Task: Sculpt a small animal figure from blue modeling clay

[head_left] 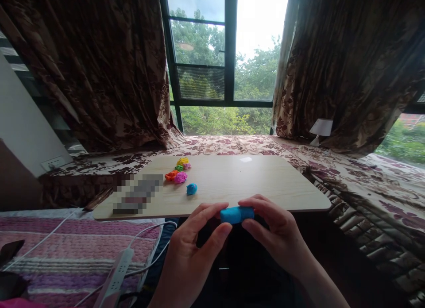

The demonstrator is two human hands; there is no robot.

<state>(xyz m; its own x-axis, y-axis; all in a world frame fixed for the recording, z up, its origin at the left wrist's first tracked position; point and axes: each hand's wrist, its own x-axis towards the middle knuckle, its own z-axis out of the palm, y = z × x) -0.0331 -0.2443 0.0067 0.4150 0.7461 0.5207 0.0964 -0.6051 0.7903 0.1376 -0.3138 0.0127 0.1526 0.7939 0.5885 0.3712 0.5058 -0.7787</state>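
Holding step: left hand (194, 244) and right hand (282, 235) both clamped by fingertips on opposite ends of blue roll (236, 215), lower center of frame by surface (265, 179) edge; next move likely calls for light, even pressure.

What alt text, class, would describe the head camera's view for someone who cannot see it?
Left hand and right hand hold a blue roll between their fingers before a pale tabletop bearing colourful lumps, facing a curtained window.
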